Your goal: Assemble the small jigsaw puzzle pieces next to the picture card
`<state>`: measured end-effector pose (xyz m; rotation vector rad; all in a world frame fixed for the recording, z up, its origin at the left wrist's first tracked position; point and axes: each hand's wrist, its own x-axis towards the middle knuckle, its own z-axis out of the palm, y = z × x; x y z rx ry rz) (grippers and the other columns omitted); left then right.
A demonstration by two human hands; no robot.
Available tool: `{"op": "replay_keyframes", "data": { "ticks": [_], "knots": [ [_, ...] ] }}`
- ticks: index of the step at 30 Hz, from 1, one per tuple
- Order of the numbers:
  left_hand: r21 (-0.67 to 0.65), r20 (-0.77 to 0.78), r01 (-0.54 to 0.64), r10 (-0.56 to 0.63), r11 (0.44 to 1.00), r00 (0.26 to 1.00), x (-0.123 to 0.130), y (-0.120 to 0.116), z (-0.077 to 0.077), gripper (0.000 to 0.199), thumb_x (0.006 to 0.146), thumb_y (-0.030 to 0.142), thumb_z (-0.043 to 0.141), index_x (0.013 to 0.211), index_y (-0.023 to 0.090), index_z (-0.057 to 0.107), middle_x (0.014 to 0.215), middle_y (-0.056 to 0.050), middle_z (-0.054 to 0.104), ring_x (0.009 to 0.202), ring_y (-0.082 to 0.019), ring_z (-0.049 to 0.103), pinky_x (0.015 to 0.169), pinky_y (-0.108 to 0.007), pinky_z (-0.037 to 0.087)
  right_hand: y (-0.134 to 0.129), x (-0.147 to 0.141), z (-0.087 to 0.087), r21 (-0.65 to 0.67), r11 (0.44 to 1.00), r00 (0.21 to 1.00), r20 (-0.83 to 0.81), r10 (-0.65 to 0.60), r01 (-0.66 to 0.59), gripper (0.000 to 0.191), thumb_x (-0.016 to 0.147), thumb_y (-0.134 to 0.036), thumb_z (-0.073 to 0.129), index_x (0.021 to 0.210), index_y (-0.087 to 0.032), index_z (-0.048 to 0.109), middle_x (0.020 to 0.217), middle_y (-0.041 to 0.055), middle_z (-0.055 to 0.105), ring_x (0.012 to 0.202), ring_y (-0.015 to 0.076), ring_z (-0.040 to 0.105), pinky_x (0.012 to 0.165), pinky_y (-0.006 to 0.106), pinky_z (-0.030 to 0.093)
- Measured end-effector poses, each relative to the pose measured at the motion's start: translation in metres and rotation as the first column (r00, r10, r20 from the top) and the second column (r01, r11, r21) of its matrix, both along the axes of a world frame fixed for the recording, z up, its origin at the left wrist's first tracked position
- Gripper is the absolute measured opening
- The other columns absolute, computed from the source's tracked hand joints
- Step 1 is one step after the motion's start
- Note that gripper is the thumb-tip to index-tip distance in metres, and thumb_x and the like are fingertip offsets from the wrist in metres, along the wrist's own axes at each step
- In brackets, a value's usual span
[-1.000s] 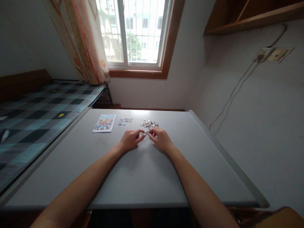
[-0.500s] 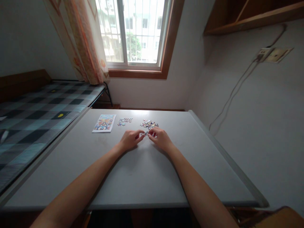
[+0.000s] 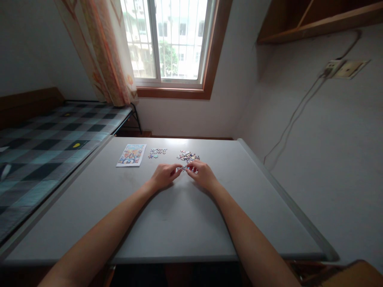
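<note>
Between my fingertips, just above or on the white table point(image 3: 179, 215), are small jigsaw puzzle pieces point(image 3: 184, 168). My left hand point(image 3: 165, 175) pinches them from the left, thumb and fingers closed. From the right, my right hand point(image 3: 202, 174) grips them the same way. Fingers partly cover the pieces, so their number is unclear. Right behind my hands lies a heap of loose puzzle pieces point(image 3: 188, 156). A smaller, flatter group of puzzle pieces point(image 3: 158, 152) is spread out farther left.
A printed picture sheet point(image 3: 131, 155) lies at the table's left rear. Along the left side stands a bed with a checked mattress point(image 3: 60, 135). A cable point(image 3: 289, 124) hangs from a wall socket point(image 3: 332, 68) on the right, below a wooden shelf point(image 3: 320, 24).
Both hands stay in nearly the same place. The pieces between my fingertips have shifted very slightly; the heap, the small group and the sheet are unmoved.
</note>
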<state>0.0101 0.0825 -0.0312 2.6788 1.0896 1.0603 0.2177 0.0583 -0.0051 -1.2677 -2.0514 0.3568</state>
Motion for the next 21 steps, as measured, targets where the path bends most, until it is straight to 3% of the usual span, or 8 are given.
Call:
{"op": "replay_keyframes", "data": {
  "ticks": [10, 21],
  "knots": [
    [-0.019, 0.008, -0.025, 0.026, 0.999, 1.0, 0.0017, -0.0026, 0.0037, 0.025, 0.091, 0.038, 0.052, 0.088, 0.019, 0.068, 0.051, 0.005, 0.056, 0.044, -0.007, 0.046, 0.052, -0.019, 0.034, 0.0011, -0.0003, -0.0016, 0.012, 1.0, 1.0, 0.01, -0.012, 0.012, 0.006, 0.082, -0.02, 0.062, 0.082, -0.019, 0.068, 0.076, 0.0016, 0.065, 0.066, 0.0124, 0.055, 0.068, 0.025, 0.044],
    [-0.001, -0.006, 0.005, -0.005, 1.0, 1.0, 0.0002, 0.0002, -0.0011, 0.024, 0.092, 0.034, 0.051, 0.094, 0.02, 0.07, 0.052, 0.005, 0.058, 0.045, -0.007, 0.048, 0.053, -0.02, 0.034, 0.0006, -0.0005, -0.0011, 0.004, 1.0, 1.0, 0.002, 0.009, -0.009, 0.006, 0.082, -0.018, 0.062, 0.077, -0.018, 0.066, 0.072, 0.0014, 0.064, 0.065, 0.0127, 0.054, 0.066, 0.025, 0.043]
  ]
}}
